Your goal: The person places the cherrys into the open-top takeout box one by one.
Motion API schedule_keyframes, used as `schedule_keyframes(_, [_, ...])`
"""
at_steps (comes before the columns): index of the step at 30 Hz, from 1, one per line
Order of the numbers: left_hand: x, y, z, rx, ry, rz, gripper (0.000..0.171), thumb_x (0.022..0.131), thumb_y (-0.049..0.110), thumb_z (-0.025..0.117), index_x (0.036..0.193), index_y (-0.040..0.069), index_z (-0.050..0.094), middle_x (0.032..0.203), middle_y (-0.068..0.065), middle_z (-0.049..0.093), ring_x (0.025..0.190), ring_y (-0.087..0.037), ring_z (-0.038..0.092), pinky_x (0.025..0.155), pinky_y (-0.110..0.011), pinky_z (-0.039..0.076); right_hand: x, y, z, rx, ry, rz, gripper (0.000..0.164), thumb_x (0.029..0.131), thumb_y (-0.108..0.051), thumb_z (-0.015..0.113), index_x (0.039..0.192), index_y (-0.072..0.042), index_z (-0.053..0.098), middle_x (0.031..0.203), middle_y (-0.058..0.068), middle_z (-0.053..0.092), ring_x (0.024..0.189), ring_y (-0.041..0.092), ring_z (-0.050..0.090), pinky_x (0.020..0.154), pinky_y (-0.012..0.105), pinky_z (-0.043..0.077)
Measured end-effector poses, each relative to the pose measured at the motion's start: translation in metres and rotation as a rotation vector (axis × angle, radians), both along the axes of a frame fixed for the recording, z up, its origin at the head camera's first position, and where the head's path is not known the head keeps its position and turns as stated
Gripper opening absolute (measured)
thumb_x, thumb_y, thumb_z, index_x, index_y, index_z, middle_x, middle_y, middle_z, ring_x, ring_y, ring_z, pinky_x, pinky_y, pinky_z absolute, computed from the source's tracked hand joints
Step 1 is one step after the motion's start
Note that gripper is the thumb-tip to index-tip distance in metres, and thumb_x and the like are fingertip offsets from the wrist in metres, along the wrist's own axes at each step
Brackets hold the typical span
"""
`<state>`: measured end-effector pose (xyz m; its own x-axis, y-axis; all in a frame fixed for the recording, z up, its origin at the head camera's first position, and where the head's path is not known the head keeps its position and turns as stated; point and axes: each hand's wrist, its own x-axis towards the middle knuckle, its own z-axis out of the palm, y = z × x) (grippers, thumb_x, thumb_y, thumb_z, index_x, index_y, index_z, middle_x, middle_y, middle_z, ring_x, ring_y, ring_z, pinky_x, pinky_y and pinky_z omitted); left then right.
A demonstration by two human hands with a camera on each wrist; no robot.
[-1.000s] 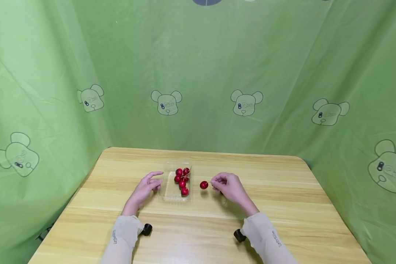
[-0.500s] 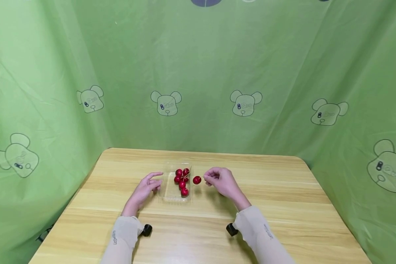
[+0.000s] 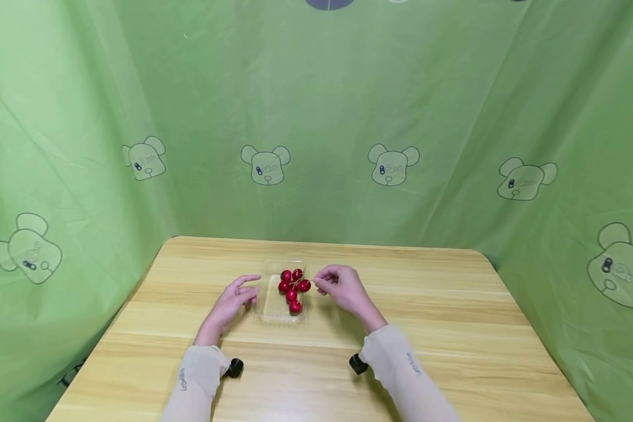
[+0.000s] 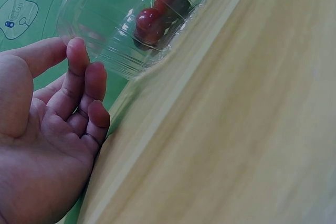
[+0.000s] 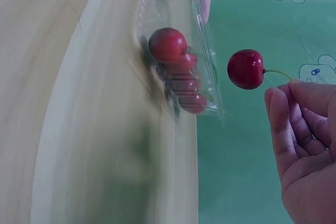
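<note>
In the head view, a clear plastic box (image 3: 268,305) holds several red cherries (image 3: 291,295), gathered along its right side. My right hand (image 3: 343,288) pinches the thin green stem of one cherry (image 5: 245,69) between thumb and fingertip. That cherry hangs at the box's right rim, overlapping the others from above. My left hand (image 3: 234,302) rests beside the box's left side, fingers loosely extended and spread, with fingertips (image 4: 77,51) right at the rim in the left wrist view.
The box stands on a light wooden table (image 3: 316,369), with its far edge behind. Green curtains (image 3: 327,99) printed with bear heads surround the table. A black camera (image 3: 235,368) is worn at the left wrist and another black camera (image 3: 357,364) at the right.
My right hand has moved left with the cherry, from right of the box to over its right rim. The left hand and the box have stayed in place.
</note>
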<state>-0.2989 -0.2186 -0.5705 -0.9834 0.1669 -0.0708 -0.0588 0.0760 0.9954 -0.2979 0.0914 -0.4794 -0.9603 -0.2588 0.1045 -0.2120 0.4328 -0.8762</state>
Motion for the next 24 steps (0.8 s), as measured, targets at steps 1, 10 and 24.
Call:
schedule_keyframes(1, [0.0,0.0,0.0,-0.002,0.003,-0.003,0.05,0.102,0.026,0.065,0.148,0.013,0.052,0.089,-0.005,0.067,0.086,-0.016,0.06,0.086,-0.033,0.048,0.0,-0.002,-0.001,-0.005,-0.005,0.002,0.006,0.096,-0.008,0.072,0.098,-0.004,0.075,0.09,0.015,0.075,0.074,0.017,0.07,0.076,0.04,0.062])
schedule_keyframes(10, [-0.001,-0.002,-0.004,-0.001,0.01,-0.024,0.053,0.104,0.028,0.064,0.151,0.01,0.048,0.089,-0.004,0.067,0.086,-0.016,0.058,0.085,-0.031,0.048,-0.006,-0.019,-0.01,-0.004,0.007,0.031,0.006,0.097,-0.009,0.072,0.098,-0.005,0.075,0.089,0.015,0.075,0.075,0.02,0.071,0.079,0.047,0.061])
schedule_keyframes(24, [-0.003,-0.002,-0.003,0.015,0.003,-0.017,0.052,0.103,0.026,0.065,0.15,0.01,0.05,0.087,-0.004,0.068,0.085,-0.017,0.059,0.084,-0.032,0.049,-0.012,-0.04,-0.022,0.02,0.029,0.034,0.005,0.096,-0.011,0.073,0.098,-0.008,0.077,0.09,0.003,0.074,0.08,0.012,0.063,0.074,0.025,0.055])
